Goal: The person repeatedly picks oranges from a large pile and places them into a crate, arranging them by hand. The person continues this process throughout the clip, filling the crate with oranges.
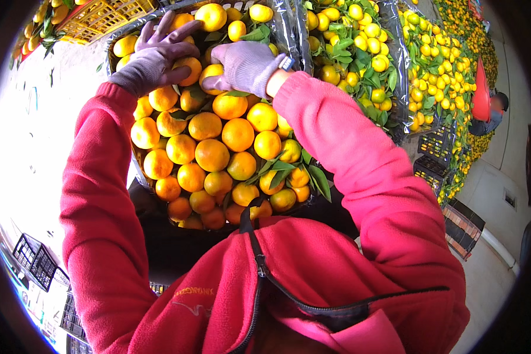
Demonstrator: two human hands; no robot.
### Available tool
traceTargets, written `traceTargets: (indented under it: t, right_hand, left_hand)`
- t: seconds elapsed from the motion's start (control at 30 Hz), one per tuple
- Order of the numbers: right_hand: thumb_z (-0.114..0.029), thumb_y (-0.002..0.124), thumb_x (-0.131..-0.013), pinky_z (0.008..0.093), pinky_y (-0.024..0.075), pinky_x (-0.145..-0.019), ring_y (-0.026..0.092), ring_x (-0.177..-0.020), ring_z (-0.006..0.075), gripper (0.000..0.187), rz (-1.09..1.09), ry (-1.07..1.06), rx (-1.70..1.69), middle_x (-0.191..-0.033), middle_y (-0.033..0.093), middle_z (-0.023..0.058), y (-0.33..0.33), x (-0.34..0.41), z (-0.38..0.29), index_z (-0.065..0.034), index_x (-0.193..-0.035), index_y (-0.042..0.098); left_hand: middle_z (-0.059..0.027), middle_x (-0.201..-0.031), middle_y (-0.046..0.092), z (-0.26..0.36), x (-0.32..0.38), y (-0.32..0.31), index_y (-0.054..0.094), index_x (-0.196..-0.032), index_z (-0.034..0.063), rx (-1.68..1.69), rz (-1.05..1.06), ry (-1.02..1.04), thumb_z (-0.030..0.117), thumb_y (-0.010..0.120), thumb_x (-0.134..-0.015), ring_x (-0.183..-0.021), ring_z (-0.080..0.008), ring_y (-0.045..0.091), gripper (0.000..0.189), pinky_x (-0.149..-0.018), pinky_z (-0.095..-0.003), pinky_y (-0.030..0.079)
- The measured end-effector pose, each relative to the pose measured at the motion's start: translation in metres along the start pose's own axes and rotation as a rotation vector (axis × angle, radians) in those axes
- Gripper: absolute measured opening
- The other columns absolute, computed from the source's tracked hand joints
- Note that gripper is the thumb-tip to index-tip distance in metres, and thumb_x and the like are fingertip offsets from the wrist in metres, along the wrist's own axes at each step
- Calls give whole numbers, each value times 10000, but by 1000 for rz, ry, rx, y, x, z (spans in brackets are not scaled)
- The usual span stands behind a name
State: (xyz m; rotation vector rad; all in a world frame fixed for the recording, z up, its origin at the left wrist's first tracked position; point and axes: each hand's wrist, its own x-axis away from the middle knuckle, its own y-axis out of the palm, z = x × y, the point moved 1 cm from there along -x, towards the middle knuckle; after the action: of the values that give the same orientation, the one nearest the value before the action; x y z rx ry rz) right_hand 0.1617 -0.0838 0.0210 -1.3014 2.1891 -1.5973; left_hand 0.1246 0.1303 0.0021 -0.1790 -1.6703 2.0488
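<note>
A crate lined with plastic film [292, 40] stands before me, heaped with orange mandarins [212, 155], a few with green leaves. My left hand [159, 53], in a grey-purple knit glove, lies over the crate's far left part. Its fingers are spread over the fruit, and a mandarin [189, 71] sits between thumb and fingers; whether it is gripped I cannot tell. My right hand [243, 64], gloved alike, is just to the right, palm down. Its thumb and fingers curve around another mandarin [212, 78], whose far side is hidden under the glove.
Right of the crate stand film-lined crates of small yellow citrus with leaves [358, 53]. A yellow plastic crate [101, 20] is at the upper left. Black crates [438, 141] and a person [491, 113] are at the far right; another black crate [35, 261] lies lower left.
</note>
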Motion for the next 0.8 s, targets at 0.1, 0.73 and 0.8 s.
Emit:
traceTargets:
  t: [0.1,0.73,0.8]
  right_hand:
    - [-520,722,-771,464,522,-770,670,-875,364,486,-37,-16,11,-883,698,143,0,-8,0,-88,-985,658]
    - [-396,655,-808,431,548,-765,694,-918,284,378,-216,-145,11,-988,730,51,-41,23,-8,-328,-1179,690]
    - [-374,631,-824,436,545,-763,692,-876,322,369,-156,-263,16,-927,721,118,-65,47,11,-190,-1136,705]
  left_hand:
    - [38,-1595,266,1,0,0,648,-1181,281,-18,3,-6,429,664,-787,-1490,-399,94,421,-1144,-669,53]
    - [-76,-1577,304,17,-8,20,633,-1154,182,-246,130,-110,400,639,-805,-1479,-424,98,411,-1167,-610,61]
    - [-78,-1592,277,15,-8,21,604,-1275,211,-302,137,-63,374,596,-841,-1483,-413,91,463,-1182,-585,51]
